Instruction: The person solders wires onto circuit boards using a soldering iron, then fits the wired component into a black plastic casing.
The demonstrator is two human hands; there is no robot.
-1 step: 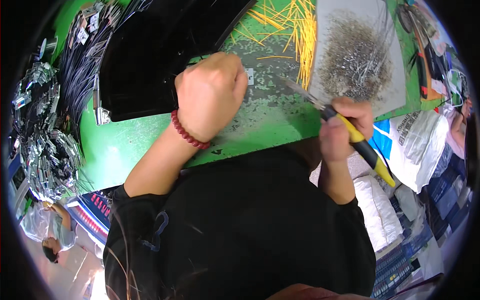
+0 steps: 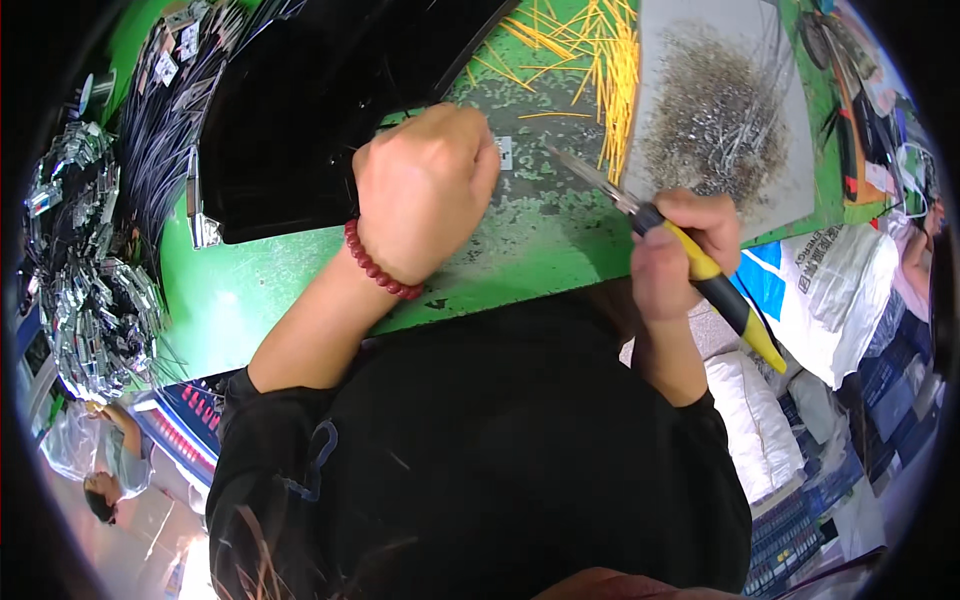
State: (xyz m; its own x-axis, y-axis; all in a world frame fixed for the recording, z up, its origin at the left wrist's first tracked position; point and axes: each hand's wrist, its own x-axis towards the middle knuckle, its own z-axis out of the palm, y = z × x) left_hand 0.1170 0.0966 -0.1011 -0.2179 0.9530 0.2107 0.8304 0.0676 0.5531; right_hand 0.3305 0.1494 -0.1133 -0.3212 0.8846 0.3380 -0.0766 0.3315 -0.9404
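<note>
My left hand [image 2: 425, 185], with a red bead bracelet [image 2: 372, 265] on its wrist, is curled closed with its back upward. It rests by the edge of a large black panel [image 2: 290, 120], and whatever its fingers hold is hidden beneath them. My right hand [image 2: 668, 280] grips a yellow and black soldering iron [image 2: 742, 315]. The iron's metal tip slants up and left over the worn green tabletop [image 2: 530, 210], apart from my left hand. A small white label [image 2: 505, 152] shows just right of my left knuckles.
Thin yellow tubes [image 2: 618, 90] lie at the back. Beside them, a grey board [image 2: 795, 180] carries a heap of metal bits [image 2: 715, 125]. Dark wires [image 2: 165, 150] and shiny bundled parts [image 2: 95, 320] line the left. A white bag [image 2: 835, 300] hangs off the right edge.
My right hand has shifted slightly left, bringing the soldering iron's tip a little nearer my left hand. My left hand has barely moved.
</note>
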